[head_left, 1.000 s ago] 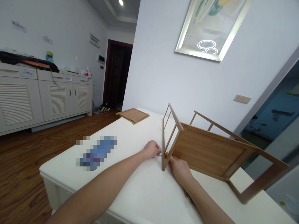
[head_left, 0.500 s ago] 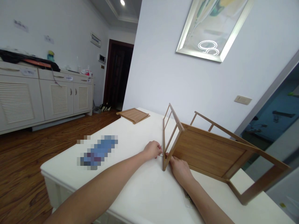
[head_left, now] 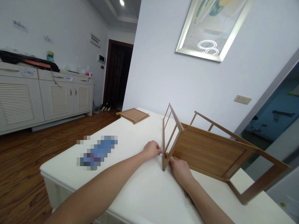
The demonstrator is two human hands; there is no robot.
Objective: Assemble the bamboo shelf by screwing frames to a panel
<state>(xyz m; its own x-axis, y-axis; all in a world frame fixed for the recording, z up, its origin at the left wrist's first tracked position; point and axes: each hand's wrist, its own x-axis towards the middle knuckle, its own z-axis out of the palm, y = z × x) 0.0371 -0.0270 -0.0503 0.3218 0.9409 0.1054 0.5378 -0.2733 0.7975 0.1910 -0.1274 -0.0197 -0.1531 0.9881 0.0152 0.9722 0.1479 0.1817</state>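
A brown wooden rack (head_left: pixel 210 149), part-built, lies on its side on the white table (head_left: pixel 144 189), with a panel between slatted end frames. My left hand (head_left: pixel 152 150) is closed in a pinch on a thin metal hex key (head_left: pixel 161 155), whose tip meets the outer side of the near end frame (head_left: pixel 173 137) low down. On the inner side, my right hand (head_left: pixel 179 169) grips that frame near its lower corner. Its fingertips are partly hidden behind the wood. Under my right forearm lies a clear bag (head_left: pixel 188 199) with small parts, mostly covered.
Flat wooden panels (head_left: pixel 134 115) lie at the table's far left corner. A blurred-out blue item (head_left: pixel 100 152) rests on the left side. The wall (head_left: pixel 158 71) rises behind the table; a white cabinet (head_left: pixel 53 96) stands across the wooden floor.
Almost nothing differs. My left fingers have turned slightly at the hex key; the rack and my right hand stay in place.
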